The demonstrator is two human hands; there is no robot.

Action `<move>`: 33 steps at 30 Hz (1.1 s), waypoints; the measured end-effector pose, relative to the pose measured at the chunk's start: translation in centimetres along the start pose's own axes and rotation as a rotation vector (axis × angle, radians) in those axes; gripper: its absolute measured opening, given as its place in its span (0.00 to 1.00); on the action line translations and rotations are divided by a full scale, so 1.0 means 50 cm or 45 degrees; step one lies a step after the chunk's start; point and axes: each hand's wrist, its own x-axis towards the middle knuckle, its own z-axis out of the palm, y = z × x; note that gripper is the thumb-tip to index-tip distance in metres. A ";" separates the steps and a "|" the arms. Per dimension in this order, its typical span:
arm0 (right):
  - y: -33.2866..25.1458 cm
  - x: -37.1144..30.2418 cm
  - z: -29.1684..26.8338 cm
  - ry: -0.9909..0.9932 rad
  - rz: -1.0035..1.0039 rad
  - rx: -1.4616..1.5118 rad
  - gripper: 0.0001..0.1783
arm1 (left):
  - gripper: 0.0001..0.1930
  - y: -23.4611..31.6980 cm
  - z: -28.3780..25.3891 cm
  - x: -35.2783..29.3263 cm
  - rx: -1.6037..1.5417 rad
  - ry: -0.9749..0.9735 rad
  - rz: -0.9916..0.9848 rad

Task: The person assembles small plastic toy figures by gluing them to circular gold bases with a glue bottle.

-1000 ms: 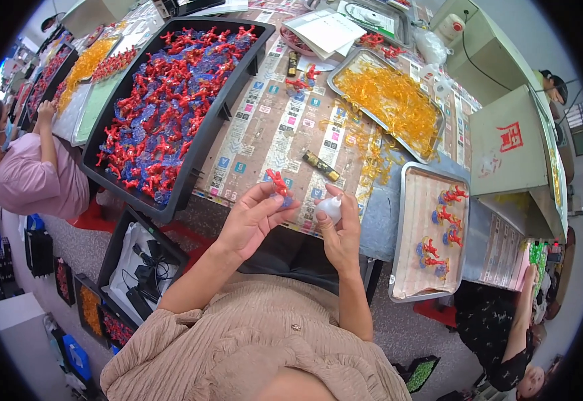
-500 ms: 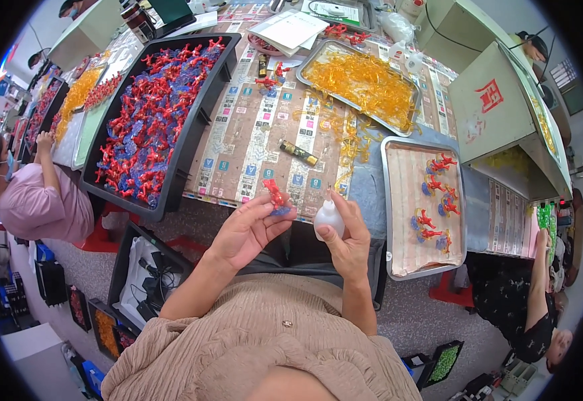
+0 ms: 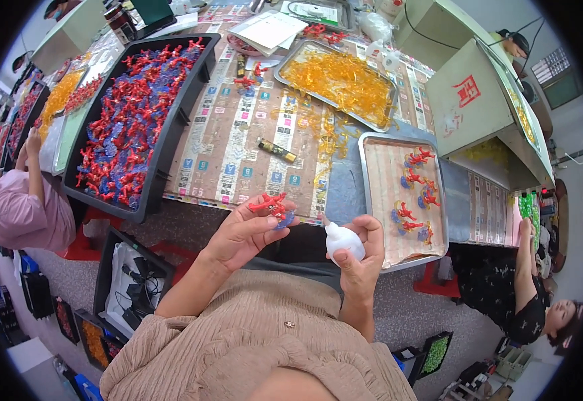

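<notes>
Between the thumb and fingers of my left hand (image 3: 241,230) is a small red figurine (image 3: 269,202) with a clear blue piece (image 3: 283,220) at its lower end. The figurine leans over sideways. My right hand (image 3: 366,257) is closed around a white squeeze bottle (image 3: 343,243), its thin nozzle tilted up and toward the figurine. A small gap separates nozzle and figurine. Beyond my right hand, a metal tray (image 3: 369,194) lined with striped cloth bears several red figurines (image 3: 406,212) on clear blue and yellow bases.
A deep black crate (image 3: 183,123) heaped with red and blue figurines stands at the left. Farther back lies a metal tray (image 3: 390,110) of yellow plastic pieces. A black-and-gold tube (image 3: 277,150) rests mid-table. A metal box (image 3: 472,107) stands right. Co-workers sit on both sides.
The figurine in my left hand has tipped from upright to sideways. My right hand has turned the bottle so its nozzle leans toward the figurine. The whole view has shifted slightly.
</notes>
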 end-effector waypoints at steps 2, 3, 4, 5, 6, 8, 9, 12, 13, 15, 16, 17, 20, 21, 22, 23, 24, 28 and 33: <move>0.007 -0.004 -0.008 0.046 -0.015 0.038 0.36 | 0.22 0.001 0.005 0.008 0.037 -0.047 -0.064; 0.008 -0.004 -0.009 0.074 -0.038 0.085 0.35 | 0.22 -0.001 0.003 0.011 0.030 -0.043 -0.066; 0.008 -0.007 -0.011 0.070 -0.031 0.080 0.35 | 0.23 -0.003 0.000 0.012 0.028 -0.096 -0.071; 0.008 -0.012 -0.013 0.079 -0.039 0.110 0.34 | 0.24 -0.007 -0.003 0.012 0.026 -0.147 -0.074; 0.008 -0.011 -0.013 0.086 -0.052 0.142 0.34 | 0.24 -0.009 -0.007 0.014 0.022 -0.144 -0.067; 0.003 -0.005 -0.003 0.079 -0.088 0.120 0.34 | 0.22 -0.016 -0.015 0.015 0.025 -0.166 -0.029; 0.001 -0.004 0.001 0.085 -0.126 0.102 0.34 | 0.22 -0.018 -0.021 0.016 0.021 -0.160 -0.023; -0.001 -0.001 0.007 0.086 -0.161 0.008 0.34 | 0.20 -0.018 -0.031 0.015 0.118 -0.052 -0.048; 0.000 0.000 0.007 0.083 -0.157 0.005 0.34 | 0.19 -0.016 -0.028 0.016 0.286 -0.026 0.040; 0.003 0.002 0.005 0.071 -0.215 -0.058 0.32 | 0.18 -0.016 -0.024 0.017 0.450 0.001 0.124; 0.003 0.002 0.004 0.072 -0.211 -0.060 0.32 | 0.18 -0.018 -0.022 0.018 0.439 0.036 0.173; 0.001 0.001 0.003 0.097 -0.173 -0.077 0.31 | 0.17 -0.019 -0.020 0.019 0.428 0.070 0.221; -0.002 0.001 0.003 0.140 -0.109 -0.127 0.30 | 0.17 -0.024 -0.002 0.025 0.314 0.135 0.253; -0.002 0.000 0.003 0.151 -0.081 -0.158 0.29 | 0.17 -0.025 -0.005 0.026 0.316 0.136 0.250; 0.001 -0.001 0.000 0.154 -0.079 -0.156 0.29 | 0.17 -0.026 -0.010 0.028 0.398 0.073 0.261; 0.007 -0.002 -0.003 0.158 -0.124 -0.202 0.29 | 0.17 -0.025 -0.014 0.029 0.481 0.009 0.271; 0.010 -0.003 -0.006 0.164 -0.168 -0.250 0.28 | 0.17 -0.023 -0.014 0.029 0.481 0.009 0.266; 0.005 -0.007 -0.009 0.170 -0.116 -0.131 0.27 | 0.17 -0.011 -0.035 0.037 0.355 -0.001 0.003; 0.011 0.001 -0.006 0.187 -0.199 -0.182 0.26 | 0.17 -0.005 -0.012 0.034 0.227 0.015 -0.054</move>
